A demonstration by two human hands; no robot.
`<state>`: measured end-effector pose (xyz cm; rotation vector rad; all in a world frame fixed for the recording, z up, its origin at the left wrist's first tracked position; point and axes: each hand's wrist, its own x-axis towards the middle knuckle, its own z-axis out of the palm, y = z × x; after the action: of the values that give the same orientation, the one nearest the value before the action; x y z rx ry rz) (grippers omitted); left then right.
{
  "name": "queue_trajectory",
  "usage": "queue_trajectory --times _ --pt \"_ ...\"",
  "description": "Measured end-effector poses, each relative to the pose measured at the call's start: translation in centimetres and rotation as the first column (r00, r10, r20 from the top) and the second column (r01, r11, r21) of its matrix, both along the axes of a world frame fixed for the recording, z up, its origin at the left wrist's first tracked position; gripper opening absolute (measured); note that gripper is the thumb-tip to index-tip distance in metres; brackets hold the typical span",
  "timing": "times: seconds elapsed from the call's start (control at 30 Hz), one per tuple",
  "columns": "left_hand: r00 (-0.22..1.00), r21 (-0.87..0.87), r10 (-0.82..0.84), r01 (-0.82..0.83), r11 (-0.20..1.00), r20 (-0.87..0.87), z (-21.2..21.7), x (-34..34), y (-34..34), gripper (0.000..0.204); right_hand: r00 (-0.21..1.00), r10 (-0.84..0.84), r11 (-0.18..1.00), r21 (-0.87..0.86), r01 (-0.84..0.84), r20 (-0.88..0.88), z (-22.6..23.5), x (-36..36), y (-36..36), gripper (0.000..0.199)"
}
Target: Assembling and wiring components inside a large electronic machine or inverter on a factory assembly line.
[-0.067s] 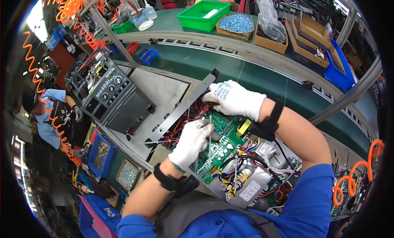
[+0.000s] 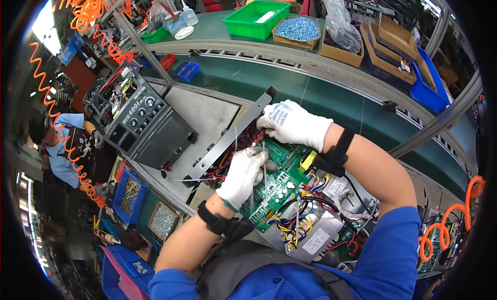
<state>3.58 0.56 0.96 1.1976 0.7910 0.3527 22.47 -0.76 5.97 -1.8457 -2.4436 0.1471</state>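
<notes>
In white gloves, both my hands work over an opened machine chassis with a green circuit board (image 2: 282,183). My left hand (image 2: 242,177) is closed, with thin white cable ties (image 2: 265,178) sticking out of its fingers above the board. My right hand (image 2: 296,125) is pinched at the inner side of a grey metal panel (image 2: 233,134), beside bundled red and black wires (image 2: 222,164); what its fingertips hold is hidden. More pale ties poke out past the panel. Yellow and blue wires (image 2: 305,217) and a silver metal box (image 2: 316,240) lie nearer me.
A grey welding machine front (image 2: 155,126) stands at the left. Across the conveyor (image 2: 331,100) sit a green bin (image 2: 256,21), a box of bluish screws (image 2: 296,30) and cardboard trays (image 2: 396,38). Metal posts (image 2: 440,116) and orange coiled hoses (image 2: 435,232) flank the station. A co-worker (image 2: 67,150) is at far left.
My left hand has shifted very slightly up the board with the cable ties in it. My right hand stays at the panel, its wrist slightly further left. The co-worker's hand has moved a little.
</notes>
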Motion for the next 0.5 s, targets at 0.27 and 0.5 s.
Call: queue_trajectory --times 0.27,0.5 --pt "0.941 -0.182 0.304 -0.277 0.944 0.149 -3.4 2.7 0.1 0.022 0.894 -0.156 0.981 -0.174 0.089 -0.419 -2.2 1.3 0.4 0.024" --pt "0.925 -0.103 0.339 -0.326 0.94 0.171 -4.1 3.0 -0.3 0.028 0.79 -0.232 0.969 -0.203 0.14 -0.567 -3.5 1.0 1.2 0.026"
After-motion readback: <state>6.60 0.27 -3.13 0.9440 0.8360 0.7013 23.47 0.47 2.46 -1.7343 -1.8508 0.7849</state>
